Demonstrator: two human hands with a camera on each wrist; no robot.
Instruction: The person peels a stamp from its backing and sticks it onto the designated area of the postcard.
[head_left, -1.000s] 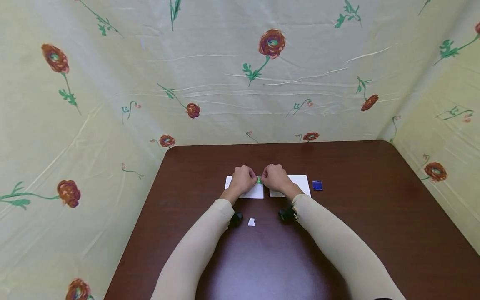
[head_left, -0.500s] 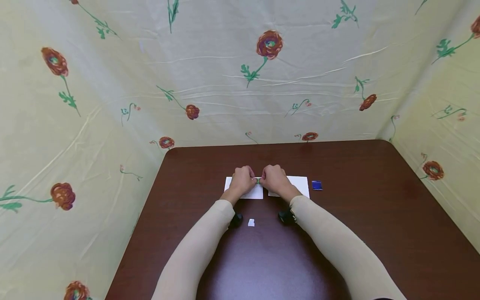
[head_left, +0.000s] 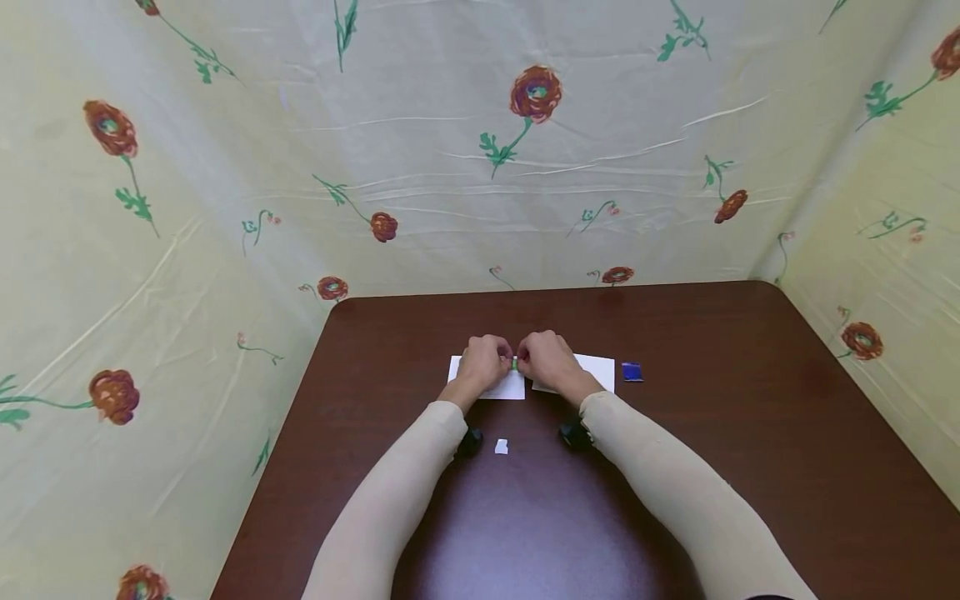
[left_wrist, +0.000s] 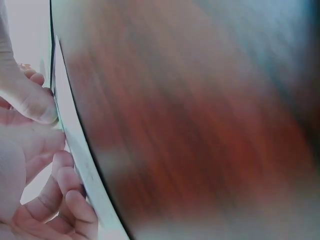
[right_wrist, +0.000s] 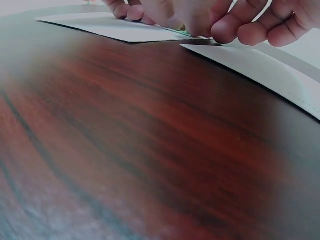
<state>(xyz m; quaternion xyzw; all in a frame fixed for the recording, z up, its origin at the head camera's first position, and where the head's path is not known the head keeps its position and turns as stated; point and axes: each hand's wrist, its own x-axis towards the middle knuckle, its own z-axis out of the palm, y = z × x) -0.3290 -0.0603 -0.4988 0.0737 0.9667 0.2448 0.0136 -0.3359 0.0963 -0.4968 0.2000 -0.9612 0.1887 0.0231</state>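
In the head view my left hand [head_left: 483, 364] is over a white paper sheet [head_left: 512, 388], and my right hand [head_left: 550, 364] is over a second white sheet [head_left: 600, 368] to its right. Between the fingertips of both hands shows a small green piece [head_left: 514, 364], too small to identify; thumbs and fingers pinch it from either side. The right wrist view shows the green piece [right_wrist: 185, 33] low over the left sheet [right_wrist: 115, 29], mostly hidden by fingers. A narrow gap separates the right sheet [right_wrist: 260, 65] from the left one.
A small blue square [head_left: 632, 372] lies right of the sheets. Nearer the body, between the forearms, is a small white scrap [head_left: 502, 447]. Everything rests on a dark brown table [head_left: 705, 333], with a flowered curtain [head_left: 450, 150] behind and at the sides.
The right sheet has slid slightly left, narrowing the gap between the sheets. My right hand has come a little closer to my left, and less green shows between them.
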